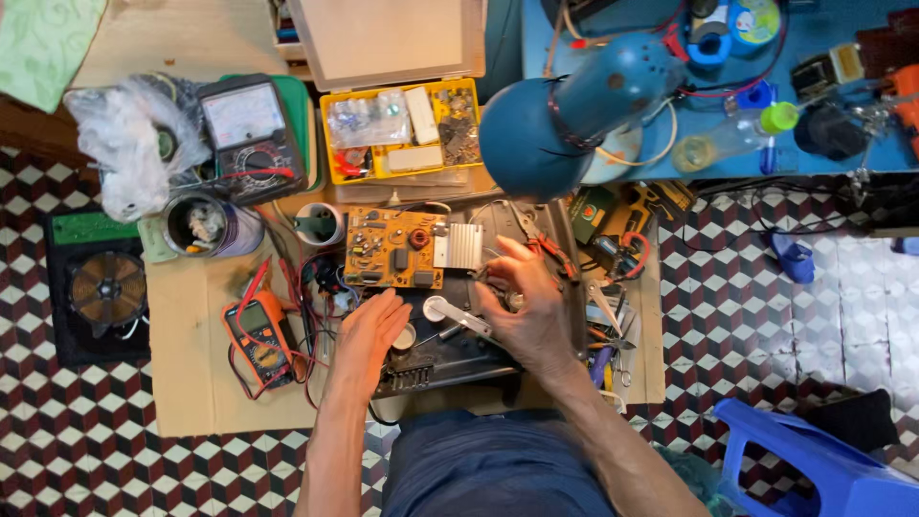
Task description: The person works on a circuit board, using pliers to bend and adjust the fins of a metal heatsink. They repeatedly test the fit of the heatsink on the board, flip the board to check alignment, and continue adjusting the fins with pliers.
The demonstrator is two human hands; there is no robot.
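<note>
Ribbed bare-metal heatsink (463,245), matt cardboard (187,364)

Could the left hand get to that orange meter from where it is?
Probably yes. The left hand rests flat on the dark casing, and the orange meter lies just beside it on the cardboard. Only loose red leads lie between.

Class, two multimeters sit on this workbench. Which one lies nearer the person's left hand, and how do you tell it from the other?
The small orange multimeter, just left of the left hand. The other is a larger black analogue meter with a white dial, farther up the bench.
</note>
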